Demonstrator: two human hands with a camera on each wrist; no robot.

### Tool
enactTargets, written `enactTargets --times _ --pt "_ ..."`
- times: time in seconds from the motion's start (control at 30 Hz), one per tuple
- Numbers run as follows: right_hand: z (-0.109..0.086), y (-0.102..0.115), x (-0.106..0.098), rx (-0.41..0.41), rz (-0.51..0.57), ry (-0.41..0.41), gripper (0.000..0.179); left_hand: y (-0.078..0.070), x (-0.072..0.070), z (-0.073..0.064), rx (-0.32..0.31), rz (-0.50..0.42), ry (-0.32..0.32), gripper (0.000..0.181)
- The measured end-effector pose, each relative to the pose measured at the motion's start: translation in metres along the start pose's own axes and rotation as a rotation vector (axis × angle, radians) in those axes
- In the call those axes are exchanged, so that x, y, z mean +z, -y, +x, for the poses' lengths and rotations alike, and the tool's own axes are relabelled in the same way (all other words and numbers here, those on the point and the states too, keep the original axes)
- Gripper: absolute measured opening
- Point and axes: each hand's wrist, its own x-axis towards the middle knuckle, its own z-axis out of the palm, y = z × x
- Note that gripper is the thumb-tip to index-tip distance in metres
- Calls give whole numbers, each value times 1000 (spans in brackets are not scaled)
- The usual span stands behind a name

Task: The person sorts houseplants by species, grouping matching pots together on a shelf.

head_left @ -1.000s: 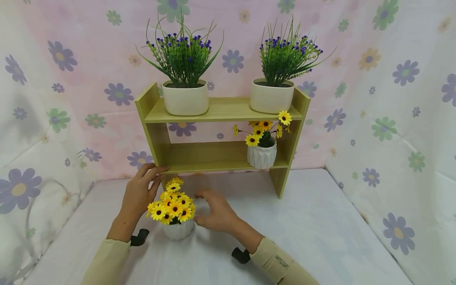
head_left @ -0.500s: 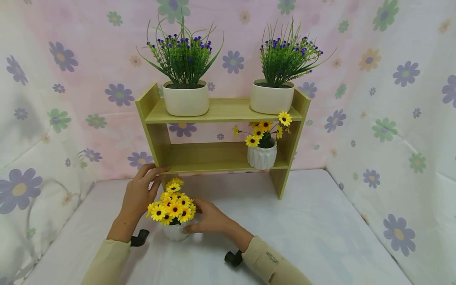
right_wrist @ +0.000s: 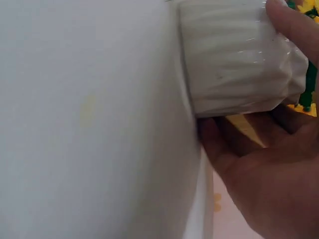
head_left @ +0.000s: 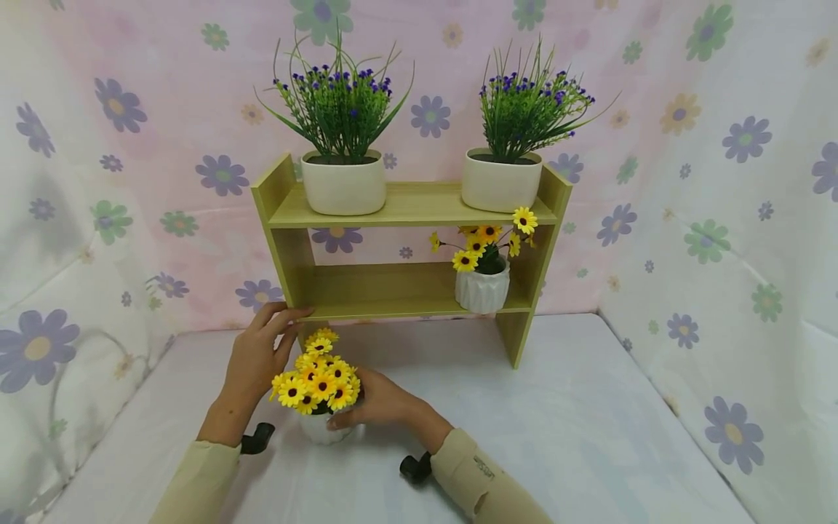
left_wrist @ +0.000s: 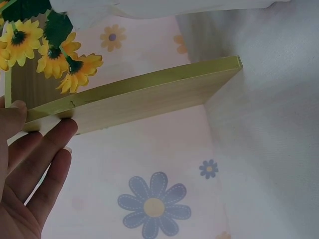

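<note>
In the head view, a white ridged pot (head_left: 317, 429) of yellow daisy-like flowers (head_left: 322, 384) stands on the white-covered table in front of a wooden shelf (head_left: 380, 287). My right hand (head_left: 386, 404) holds this flower pot from its right side. The right wrist view shows the thumb on one side of the pot (right_wrist: 229, 59) and fingers around the other, with the pot's base at the cloth. My left hand (head_left: 258, 356) grips the shelf's left side panel; in the left wrist view, thumb and fingers lie on opposite sides of the panel (left_wrist: 154, 94).
Two cream pots (head_left: 345, 185) of purple-flowered grass stand on the shelf top. A second white pot (head_left: 482, 291) with yellow flowers sits at the right of the middle shelf. Flower-printed cloth (head_left: 681, 182) surrounds the table (head_left: 589, 422) on several sides.
My right hand has moved left from beside the flower pot and closed its thumb and fingers around it. The left hand stays on the shelf panel. The pots have not moved.
</note>
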Motion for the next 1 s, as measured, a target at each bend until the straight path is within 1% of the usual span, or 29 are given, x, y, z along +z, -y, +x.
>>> enactTargets --times 0.13,0.2,0.27,0.53,0.73,1.0 --pt "7 -1 1 -59 3 51 81 0 -1 0 6 4 -2 35" --pt "8 -2 2 -63 8 68 83 1 -1 0 10 3 -3 35" --pt "9 -4 3 -51 6 75 84 2 0 -1 13 3 -5 36" --pt "5 -8 3 -13 -17 22 77 2 1 0 9 -7 2 35" --pt "4 -6 2 -3 -36 4 75 2 0 0 7 -6 4 35" --pt "3 -2 -3 4 -47 -13 77 3 -1 0 6 2 15 35"
